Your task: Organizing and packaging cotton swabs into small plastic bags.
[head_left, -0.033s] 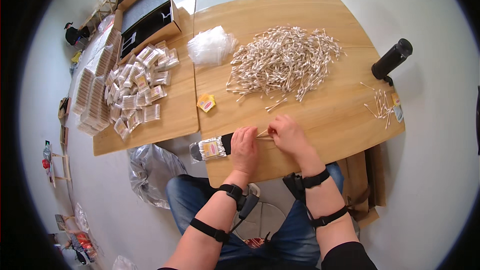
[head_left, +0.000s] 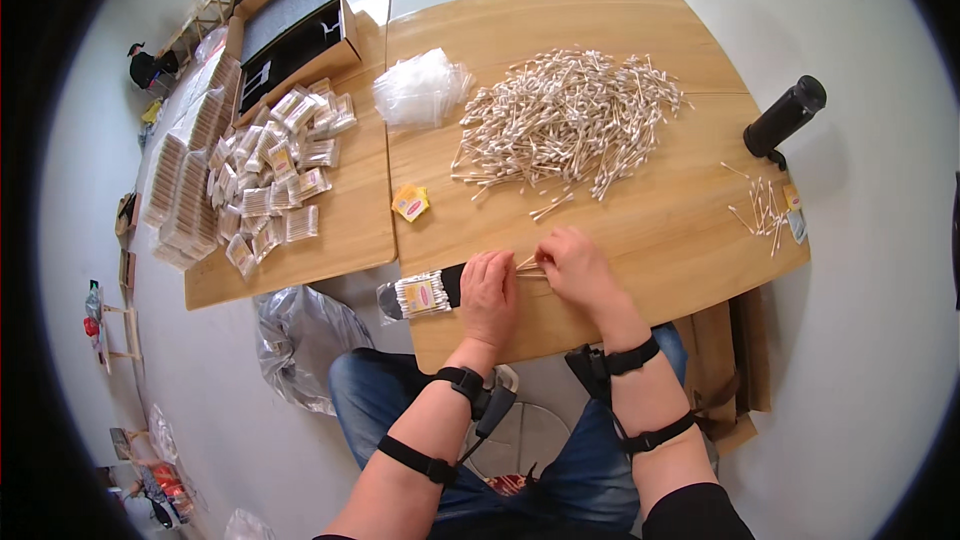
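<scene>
At the near edge of the table, my left hand is closed over a flat black strip, fingers pressed together and hiding part of it. A clear bag of cotton swabs with a yellow label lies at the strip's left end. My right hand pinches a few cotton swabs, whose sticks run toward my left fingers; their left ends are hidden. Beyond both hands spreads a large heap of loose cotton swabs, with a few strays on its near side.
Yellow cards and a stack of clear bags lie left of the heap. Filled swab packs cover the left table beside an open carton. A black bottle and scattered swabs are at the right edge.
Both hands keep almost the same place and grip. The view has shifted very slightly.
</scene>
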A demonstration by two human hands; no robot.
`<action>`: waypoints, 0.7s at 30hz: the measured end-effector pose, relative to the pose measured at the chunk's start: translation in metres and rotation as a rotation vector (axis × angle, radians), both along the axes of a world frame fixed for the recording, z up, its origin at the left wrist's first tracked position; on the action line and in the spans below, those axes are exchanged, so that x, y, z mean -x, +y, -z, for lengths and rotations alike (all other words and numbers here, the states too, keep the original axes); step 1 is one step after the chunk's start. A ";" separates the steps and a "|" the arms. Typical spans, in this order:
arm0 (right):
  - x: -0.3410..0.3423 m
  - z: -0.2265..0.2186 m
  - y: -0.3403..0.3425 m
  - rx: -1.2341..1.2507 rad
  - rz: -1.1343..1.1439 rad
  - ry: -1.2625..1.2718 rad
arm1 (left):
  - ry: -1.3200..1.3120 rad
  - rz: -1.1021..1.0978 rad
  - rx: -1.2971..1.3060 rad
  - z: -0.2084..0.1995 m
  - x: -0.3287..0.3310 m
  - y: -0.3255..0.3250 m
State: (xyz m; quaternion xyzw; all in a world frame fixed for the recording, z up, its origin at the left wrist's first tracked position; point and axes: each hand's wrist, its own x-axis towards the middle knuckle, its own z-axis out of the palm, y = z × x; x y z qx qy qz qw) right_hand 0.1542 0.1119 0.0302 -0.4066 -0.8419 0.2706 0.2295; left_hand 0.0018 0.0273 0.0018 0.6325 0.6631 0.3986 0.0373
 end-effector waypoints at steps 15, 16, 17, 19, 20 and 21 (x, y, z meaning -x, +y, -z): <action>0.008 -0.003 0.002 -0.065 0.074 -0.089 | -0.010 -0.085 0.024 0.001 0.001 0.004; 0.009 -0.003 0.001 -0.065 0.072 -0.088 | 0.007 -0.077 0.046 0.001 0.001 0.004; 0.011 -0.004 0.000 -0.074 0.079 -0.098 | 0.008 -0.079 0.046 0.001 0.002 0.003; 0.011 -0.005 0.000 -0.084 0.087 -0.110 | 0.048 -0.073 0.055 -0.001 -0.001 0.003; 0.011 -0.006 0.001 -0.025 0.080 -0.118 | 0.048 -0.074 0.055 0.000 -0.001 0.002; 0.010 -0.006 0.003 0.031 0.077 -0.127 | 0.067 -0.072 0.065 0.000 -0.002 0.003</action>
